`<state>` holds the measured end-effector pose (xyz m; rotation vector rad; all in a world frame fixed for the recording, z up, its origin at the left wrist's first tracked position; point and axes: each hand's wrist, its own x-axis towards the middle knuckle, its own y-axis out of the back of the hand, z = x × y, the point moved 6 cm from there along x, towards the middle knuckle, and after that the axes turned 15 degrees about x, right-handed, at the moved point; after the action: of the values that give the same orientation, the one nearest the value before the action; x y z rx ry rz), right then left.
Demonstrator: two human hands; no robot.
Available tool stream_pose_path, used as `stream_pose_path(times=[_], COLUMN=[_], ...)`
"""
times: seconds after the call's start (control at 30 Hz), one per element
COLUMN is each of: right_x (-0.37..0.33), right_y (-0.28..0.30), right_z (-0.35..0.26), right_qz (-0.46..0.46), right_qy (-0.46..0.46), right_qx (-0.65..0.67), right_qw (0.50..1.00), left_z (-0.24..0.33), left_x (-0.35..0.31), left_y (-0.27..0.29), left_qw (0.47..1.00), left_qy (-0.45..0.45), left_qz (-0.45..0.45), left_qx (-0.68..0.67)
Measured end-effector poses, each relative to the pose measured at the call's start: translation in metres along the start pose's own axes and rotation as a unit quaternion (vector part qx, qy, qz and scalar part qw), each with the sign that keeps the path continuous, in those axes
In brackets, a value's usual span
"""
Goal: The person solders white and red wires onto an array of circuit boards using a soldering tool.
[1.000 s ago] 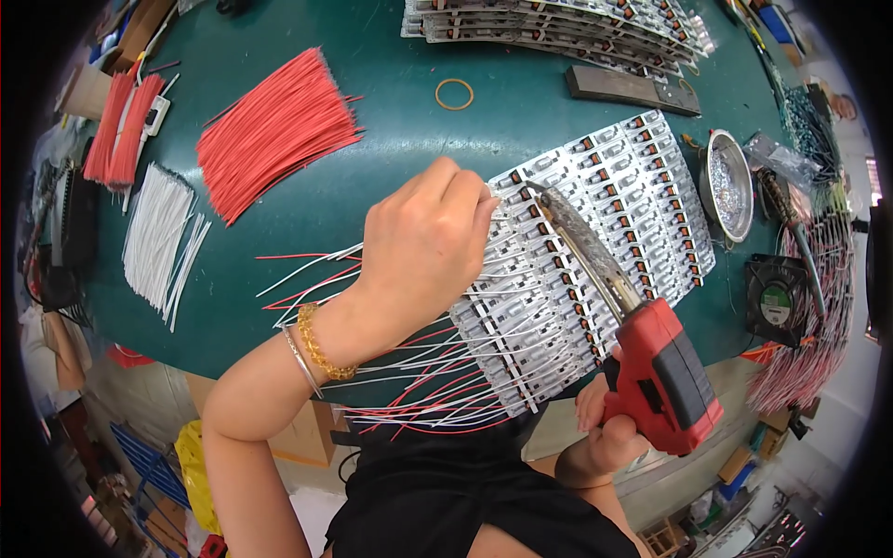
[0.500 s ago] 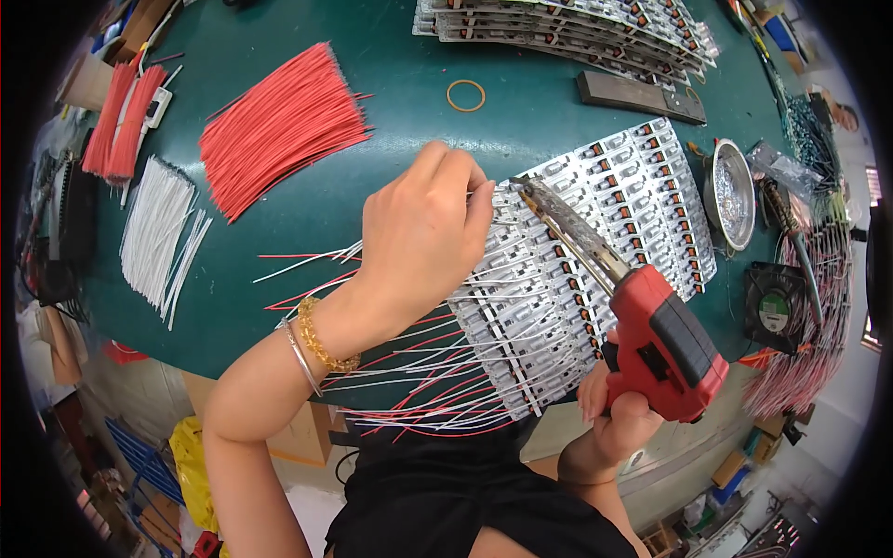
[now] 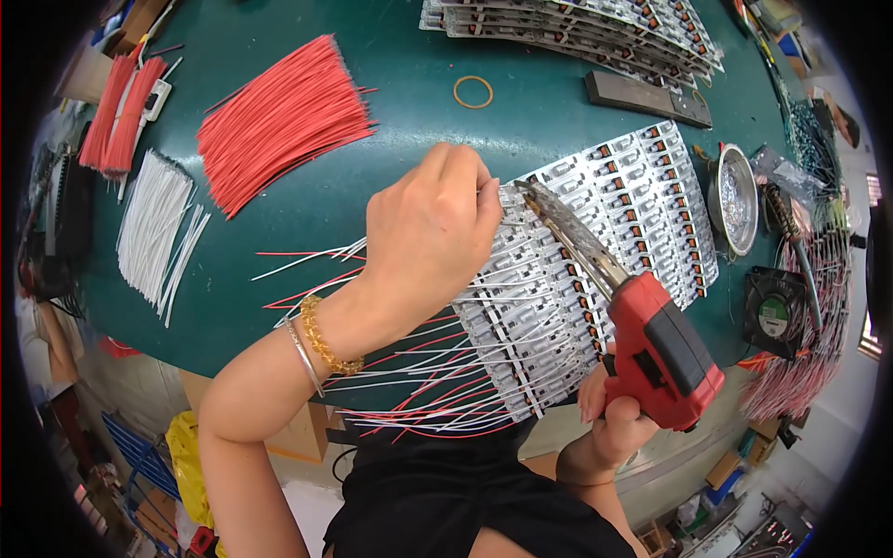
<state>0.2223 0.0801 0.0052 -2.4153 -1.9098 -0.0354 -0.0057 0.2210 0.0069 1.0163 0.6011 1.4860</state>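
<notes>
My left hand [image 3: 433, 219] is closed in a pinch at the upper left corner of the circuit board panel [image 3: 642, 200]; whatever its fingertips hold is hidden. In my right hand [image 3: 614, 418] is a red and black soldering gun [image 3: 665, 349], gripped by its handle. Its tip points up and left, close to my left fingertips at the panel's edge. Red and white wires [image 3: 419, 395] run from the panel's left side, several passing under my left wrist. The panel carries rows of small components and lies slanted on the green table.
Beyond my left hand lie a red wire bundle [image 3: 288, 126], a white wire bundle [image 3: 153, 223] and a rubber band [image 3: 473, 92]. Stacked panels [image 3: 577, 37] and a dark bar [image 3: 646, 98] are at the back. A metal bowl [image 3: 735, 200] and a small fan [image 3: 774, 312] stand right.
The view has shifted slightly. My left hand stays pinched at the panel's corner, and the soldering gun's tip stays close beside it.
</notes>
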Motion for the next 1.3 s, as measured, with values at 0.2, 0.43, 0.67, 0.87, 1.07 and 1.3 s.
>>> stream_pose_path(times=[0.2,0.43,0.67,0.87,1.07,1.3], right_x=[-0.005,-0.012,-0.014,-0.021,-0.026,-0.023], right_y=[0.012,0.015,-0.002,0.011,0.018,0.014], right_z=[0.005,0.006,-0.021,-0.02,-0.016,-0.017], right_qz=[0.008,-0.008,0.029,-0.007,0.009,0.005], right_qy=[-0.025,0.025,0.043,0.021,0.014,-0.002], right_qx=[0.0,-0.006,0.081,0.13,0.119,0.11], right_qw=[1.0,1.0,0.995,0.991,0.993,0.994], left_z=[0.001,-0.001,-0.012,-0.084,-0.083,-0.048], left_x=[0.0,-0.001,0.012,0.017,0.017,0.012], left_y=[0.0,0.002,0.045,0.064,0.071,0.081], left_qw=[1.0,1.0,0.976,0.943,0.955,0.991], left_qy=[-0.002,-0.016,-0.056,-0.049,-0.113,-0.043], left_qz=[-0.003,0.022,0.106,0.109,0.132,0.121], left_qx=[0.001,-0.008,0.184,0.312,0.24,0.045])
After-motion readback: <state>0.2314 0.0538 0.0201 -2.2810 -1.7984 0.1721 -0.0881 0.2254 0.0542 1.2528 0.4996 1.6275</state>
